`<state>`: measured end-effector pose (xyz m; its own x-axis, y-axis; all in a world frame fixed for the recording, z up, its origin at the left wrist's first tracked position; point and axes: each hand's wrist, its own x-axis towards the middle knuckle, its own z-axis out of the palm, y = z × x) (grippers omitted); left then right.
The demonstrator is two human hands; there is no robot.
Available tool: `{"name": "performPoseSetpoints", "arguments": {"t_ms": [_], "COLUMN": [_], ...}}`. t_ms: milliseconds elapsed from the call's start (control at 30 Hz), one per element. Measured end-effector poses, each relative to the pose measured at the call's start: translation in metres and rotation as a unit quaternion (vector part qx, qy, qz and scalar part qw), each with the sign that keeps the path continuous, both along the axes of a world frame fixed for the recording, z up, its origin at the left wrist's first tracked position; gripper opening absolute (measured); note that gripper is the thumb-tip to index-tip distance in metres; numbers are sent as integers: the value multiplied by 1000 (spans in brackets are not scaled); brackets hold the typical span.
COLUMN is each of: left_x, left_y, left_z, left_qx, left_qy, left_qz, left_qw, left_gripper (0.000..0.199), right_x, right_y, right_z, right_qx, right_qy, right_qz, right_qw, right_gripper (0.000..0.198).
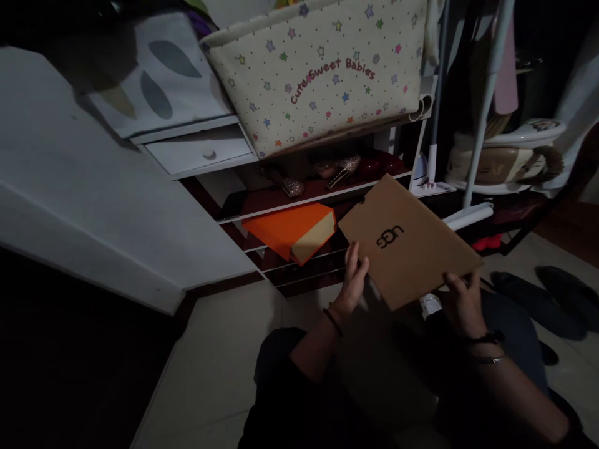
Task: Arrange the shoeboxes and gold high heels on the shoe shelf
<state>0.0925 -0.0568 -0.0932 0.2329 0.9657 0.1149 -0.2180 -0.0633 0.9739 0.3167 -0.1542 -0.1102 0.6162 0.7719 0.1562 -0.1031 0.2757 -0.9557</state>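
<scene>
Nearest, a dark sleeve (281,405) is seen at left. Beyond it, a brown UGG box (416,240) is clamped at its near left edge by the left hand (352,287) and at its right corner by the right hand (467,302), before a rack (250,201) where an orange box (281,226) is held.

Seeing two hands (353,285) (466,304), one brown box (407,249), one orange box (285,226) below the upper shelf (259,202), two glittery shoes (294,187) (349,164) near its front edge, one star-print basket (327,100) above.
</scene>
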Motion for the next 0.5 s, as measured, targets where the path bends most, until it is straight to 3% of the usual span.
{"name": "performPoseSetpoints", "arguments": {"t_ms": [67,167,300,500], "left_x": [-4,-7,-10,-11], "left_y": [2,7,16,34], "left_z": [-4,-9,-13,-18], "left_qx": [55,88,105,69], "left_qy": [42,63,77,37], "left_qz": [13,-8,-16,11], "left_qw": [997,994,991,997], "left_gripper": [63,73,78,77], "right_x": [-5,-12,-21,-26], "right_y": [12,31,55,84], "right_z": [-7,-10,-4,5], "right_qx": [-47,-86,-76,-83], "right_qy": [172,290,333,339], "right_qz": [28,55,67,118], "right_qw": [984,951,937,930], "right_gripper": [66,65,62,56]}}
